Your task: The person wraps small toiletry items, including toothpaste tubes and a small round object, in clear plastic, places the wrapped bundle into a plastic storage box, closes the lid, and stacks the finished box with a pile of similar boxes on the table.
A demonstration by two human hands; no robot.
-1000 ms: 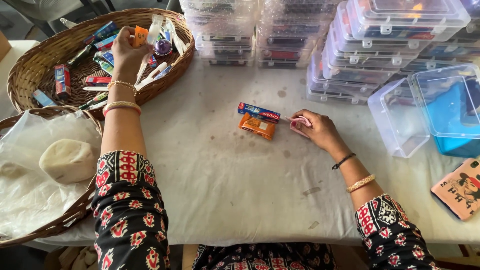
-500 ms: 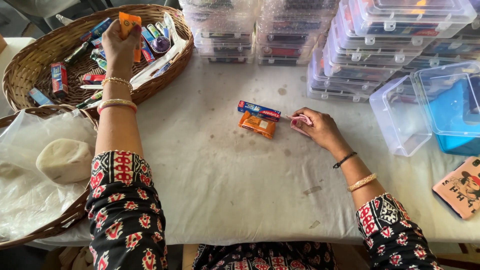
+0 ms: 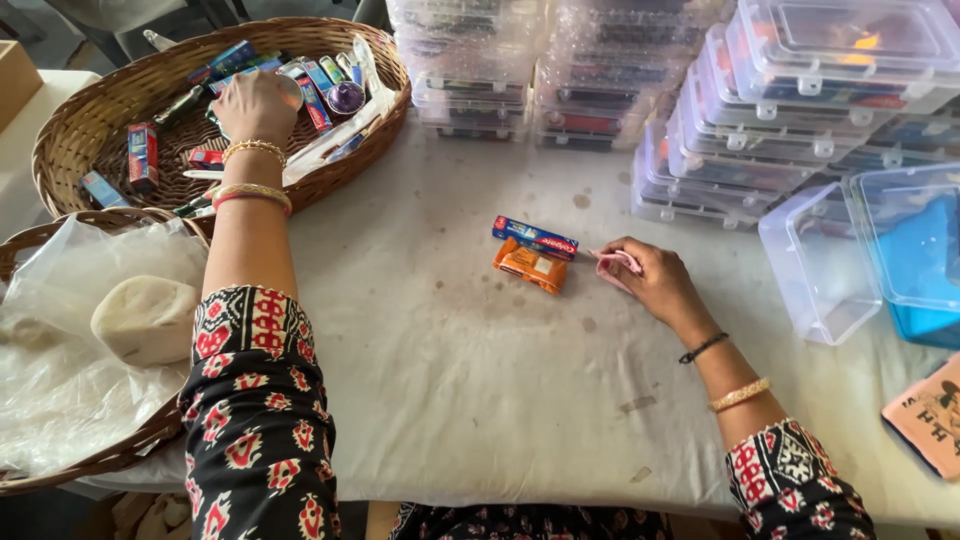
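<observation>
Table (image 3: 480,400) under a pale, stained cloth, taking up most of the view.

Stacks of clear lidded plastic boxes (image 3: 800,90) along the far edge and far right; exact count not readable, contents only coloured blurs. One open clear box (image 3: 815,265) at right, seemingly nothing in it, touching a second box with blue contents (image 3: 915,265).

Two wicker baskets at left. Far basket (image 3: 70,130), oval: many small packets, tubes and sachets in blue, red and white, too jumbled to count. Near basket (image 3: 110,455): lined with clear plastic sheet (image 3: 60,380), one pale rounded lump (image 3: 148,318) lying on it.

One printed orange card (image 3: 925,415) at right table edge, partly cut off.

Left hand (image 3: 255,105) reaching into far basket, fingers curled down among the packets; whether anything is gripped, cannot tell. Three bangles on that wrist.

Right hand (image 3: 650,278) resting on the table, fingers narrowed around a thin pink item (image 3: 612,260). One bangle and one dark thread on that arm.

Mid-table, just left of right hand: one blue-and-red long carton (image 3: 535,237), and one orange packet (image 3: 530,265) touching its near side.
</observation>
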